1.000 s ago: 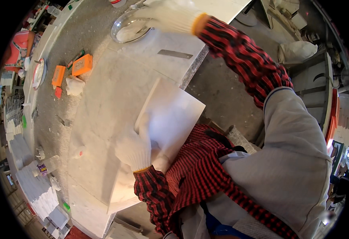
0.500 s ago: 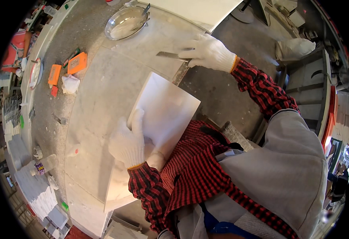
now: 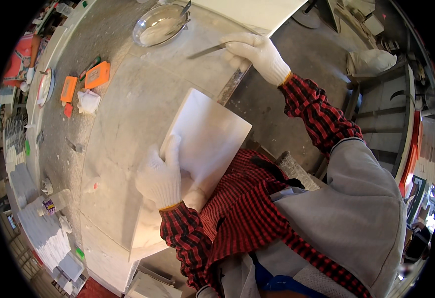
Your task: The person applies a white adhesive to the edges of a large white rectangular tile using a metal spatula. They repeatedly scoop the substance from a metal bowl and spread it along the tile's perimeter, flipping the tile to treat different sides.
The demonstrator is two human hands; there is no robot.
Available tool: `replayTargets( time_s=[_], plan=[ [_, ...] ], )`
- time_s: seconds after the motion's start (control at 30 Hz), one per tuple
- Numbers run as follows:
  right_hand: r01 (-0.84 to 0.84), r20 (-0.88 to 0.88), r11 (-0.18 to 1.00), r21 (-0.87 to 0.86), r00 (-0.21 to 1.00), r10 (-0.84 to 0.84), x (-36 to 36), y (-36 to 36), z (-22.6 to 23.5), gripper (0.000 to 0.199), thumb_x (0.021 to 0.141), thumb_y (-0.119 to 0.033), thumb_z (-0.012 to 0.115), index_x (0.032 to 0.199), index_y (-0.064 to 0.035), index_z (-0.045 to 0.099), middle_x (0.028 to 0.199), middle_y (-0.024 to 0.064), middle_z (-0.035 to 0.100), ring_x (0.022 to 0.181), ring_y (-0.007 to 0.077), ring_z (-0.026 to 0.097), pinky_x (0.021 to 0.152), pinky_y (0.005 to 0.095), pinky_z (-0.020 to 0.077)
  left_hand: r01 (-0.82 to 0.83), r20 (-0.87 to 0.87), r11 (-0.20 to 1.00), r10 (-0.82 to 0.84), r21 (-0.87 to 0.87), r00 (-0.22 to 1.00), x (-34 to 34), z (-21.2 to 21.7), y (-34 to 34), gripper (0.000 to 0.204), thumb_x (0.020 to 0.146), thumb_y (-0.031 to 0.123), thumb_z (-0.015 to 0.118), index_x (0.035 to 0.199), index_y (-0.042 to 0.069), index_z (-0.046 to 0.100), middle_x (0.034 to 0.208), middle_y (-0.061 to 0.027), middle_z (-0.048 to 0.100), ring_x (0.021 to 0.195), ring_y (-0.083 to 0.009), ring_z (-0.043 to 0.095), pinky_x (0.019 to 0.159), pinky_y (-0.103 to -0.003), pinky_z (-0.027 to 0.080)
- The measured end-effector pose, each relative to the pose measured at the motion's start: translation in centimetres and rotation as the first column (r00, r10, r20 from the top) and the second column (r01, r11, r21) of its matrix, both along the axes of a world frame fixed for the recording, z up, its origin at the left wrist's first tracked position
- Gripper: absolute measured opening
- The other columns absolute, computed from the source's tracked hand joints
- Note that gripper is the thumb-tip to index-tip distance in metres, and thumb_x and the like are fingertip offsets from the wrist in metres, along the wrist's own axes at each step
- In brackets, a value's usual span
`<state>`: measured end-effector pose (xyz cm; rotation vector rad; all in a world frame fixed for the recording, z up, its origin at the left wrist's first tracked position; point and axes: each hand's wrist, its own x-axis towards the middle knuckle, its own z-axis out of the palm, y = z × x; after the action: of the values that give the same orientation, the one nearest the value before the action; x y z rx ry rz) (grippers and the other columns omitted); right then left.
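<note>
My left hand, in a white knit glove, grips the left edge of a smooth white slab. Its thumb lies along the slab's face, and the fingers behind are partly hidden. The slab leans at a tilt over the table's near edge, against my checked apron. My gloved right hand is closed around a thin, flat metal blade, whose free end points left. It is held above the far edge of the table, apart from the slab. Beyond it stands a metal bowl of whitish paste with tools in it.
On the pale stone table lie an orange box, a second orange box and a crumpled white cloth. A clear bottle lies at the left. Another person is at the far left.
My right hand has moved a little farther away and to the left, and the blade has turned from its flat face to a narrower view. The left hand and slab stay nearly still.
</note>
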<state>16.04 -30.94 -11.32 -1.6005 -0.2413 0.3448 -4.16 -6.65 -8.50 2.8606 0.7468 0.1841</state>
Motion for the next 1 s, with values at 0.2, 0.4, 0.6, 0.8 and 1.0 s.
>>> replayTargets(
  time_s=[0.2,0.4,0.6,0.8,1.0],
  plan=[
    [-0.241,-0.072,0.97,0.029,0.968,0.242,2.2,2.3,0.1,0.033,0.095,-0.031,0.065,0.109,-0.0025,0.072,0.09,0.0038,0.071,0.075,0.0075,0.061,0.066,0.0232,0.0464,-0.019,-0.058,1.0,0.02,0.015,0.998,-0.3,0.4,0.0,0.061,0.086,0.066,0.06,0.074,0.007,0.064,0.067,-0.0167,0.062,0.064,-0.0356,0.06,0.062,-0.045,0.047],
    [-0.614,-0.02,0.788,-0.031,0.789,0.614,4.3,5.8,2.5,0.031,0.094,-0.028,0.066,0.11,-0.0026,0.071,0.084,0.001,0.064,0.071,0.0075,0.053,0.063,0.0239,0.0432,-0.012,-0.053,0.998,0.015,0.059,0.999,-0.3,0.4,0.0,0.06,0.087,0.065,0.06,0.071,0.007,0.06,0.062,-0.0137,0.059,0.06,-0.035,0.058,0.057,-0.046,0.046],
    [-0.822,-0.147,0.535,-0.196,0.564,0.812,6.4,8.3,2.2,0.03,0.092,-0.025,0.064,0.109,-0.0015,0.073,0.075,0.0003,0.06,0.063,0.0073,0.048,0.056,0.0237,0.0358,0.04,-0.036,0.997,-0.037,0.07,0.999,0.2,-0.8,0.4,0.059,0.088,0.063,0.06,0.07,0.007,0.059,0.06,-0.0136,0.057,0.055,-0.0354,0.057,0.053,-0.045,0.044],
    [-0.872,-0.126,0.443,-0.208,0.473,0.872,5.8,9.5,3.1,0.027,0.091,-0.023,0.062,0.104,-0.0032,0.074,0.071,-0.0013,0.058,0.06,0.0062,0.045,0.053,0.0236,0.0331,0.026,-0.015,0.993,-0.025,0.115,1.0,-0.7,-0.6,0.5,0.06,0.088,0.063,0.06,0.07,0.006,0.059,0.062,-0.0147,0.058,0.059,-0.0354,0.058,0.055,-0.045,0.045],
    [-0.813,-0.103,0.509,-0.281,0.553,0.826,5.6,7.7,3.4,0.024,0.09,-0.021,0.061,0.102,-0.005,0.074,0.067,-0.0032,0.053,0.059,0.006,0.044,0.053,0.0235,0.0329,0.05,-0.036,0.998,-0.049,0.027,0.998,1.0,-1.5,0.5,0.062,0.087,0.064,0.06,0.069,0.005,0.06,0.061,-0.015,0.057,0.06,-0.0347,0.056,0.057,-0.045,0.045]
  ],
)
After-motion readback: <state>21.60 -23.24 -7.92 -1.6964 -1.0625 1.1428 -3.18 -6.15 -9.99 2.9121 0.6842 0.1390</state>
